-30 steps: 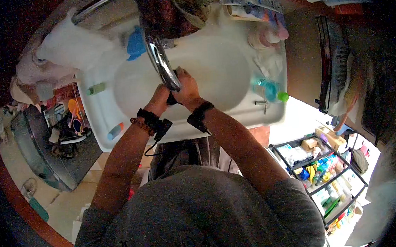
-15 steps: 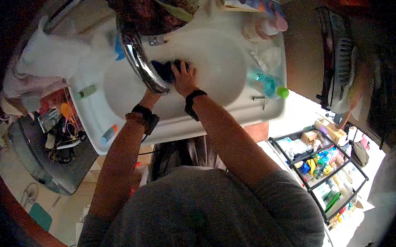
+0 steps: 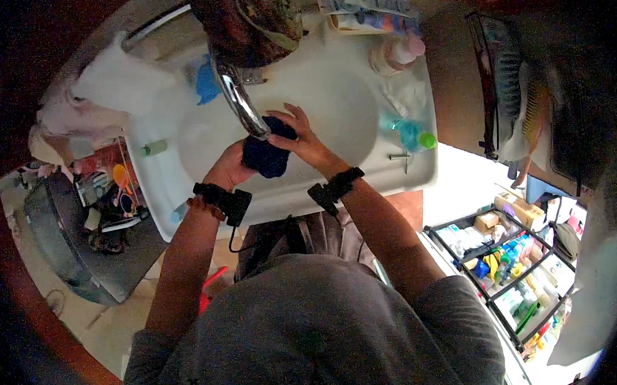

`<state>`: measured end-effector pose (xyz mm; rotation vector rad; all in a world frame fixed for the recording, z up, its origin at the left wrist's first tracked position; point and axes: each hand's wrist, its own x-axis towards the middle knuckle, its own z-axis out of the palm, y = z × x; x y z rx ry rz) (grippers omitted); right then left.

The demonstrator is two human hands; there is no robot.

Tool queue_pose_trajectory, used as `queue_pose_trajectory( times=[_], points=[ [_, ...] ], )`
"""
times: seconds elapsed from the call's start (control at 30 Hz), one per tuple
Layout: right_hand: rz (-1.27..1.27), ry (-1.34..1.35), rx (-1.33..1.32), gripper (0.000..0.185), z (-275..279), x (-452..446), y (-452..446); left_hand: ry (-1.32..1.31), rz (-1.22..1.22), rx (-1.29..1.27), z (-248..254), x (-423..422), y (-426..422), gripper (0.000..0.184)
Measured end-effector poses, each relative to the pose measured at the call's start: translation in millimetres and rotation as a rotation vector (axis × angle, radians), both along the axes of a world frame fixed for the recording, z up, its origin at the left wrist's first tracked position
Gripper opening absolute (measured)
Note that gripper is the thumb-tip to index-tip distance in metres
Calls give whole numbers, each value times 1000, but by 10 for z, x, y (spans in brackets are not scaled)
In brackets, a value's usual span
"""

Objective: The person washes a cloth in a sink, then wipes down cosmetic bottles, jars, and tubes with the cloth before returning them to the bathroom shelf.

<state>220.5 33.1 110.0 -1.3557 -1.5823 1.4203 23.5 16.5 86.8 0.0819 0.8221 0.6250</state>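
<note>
A bunched dark blue cloth (image 3: pixel 270 158) is between my two hands over the white sink basin (image 3: pixel 351 136), right by the end of the chrome faucet (image 3: pixel 240 104). My left hand (image 3: pixel 229 166) grips its left side, with the fingertips hidden behind the fabric. On the other side, my right hand (image 3: pixel 303 140) has its thumb on the cloth and its fingers curved around the upper right edge. The faucet's tip overlaps the cloth in view, and I cannot tell whether they touch or whether water runs.
On the sink's right rim are a pink-capped pump bottle (image 3: pixel 393 54), a blue bottle with a green cap (image 3: pixel 412 135) and a razor-like metal item (image 3: pixel 400 159). A small green tube (image 3: pixel 154 147) lies on the left rim. Brushes (image 3: pixel 512 92) hang at right; a dark patterned object (image 3: pixel 250 21) overhangs the faucet.
Both hands have come up toward me with the cloth, from low in the basin to the faucet's end. My left hand, mostly hidden behind the faucet before, now shows. The camera view shifted slightly.
</note>
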Motion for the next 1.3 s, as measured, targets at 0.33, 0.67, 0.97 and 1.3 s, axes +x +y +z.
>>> queue_pose_trajectory(
  times=[0.33,0.67,0.97,1.3],
  points=[
    [31,400,-194,19,47,-125,-69,376,-538,449,935,255,1,32],
    [-279,618,39,33,-628,-313,-258,1364,-750,1888,-340,299,-64,18],
    [-113,347,-28,47,252,-22,-211,812,-418,2104,890,227,-38,9],
    [474,-437,1310,61,1433,288,7,703,-637,2099,1918,202,205,9]
  ],
)
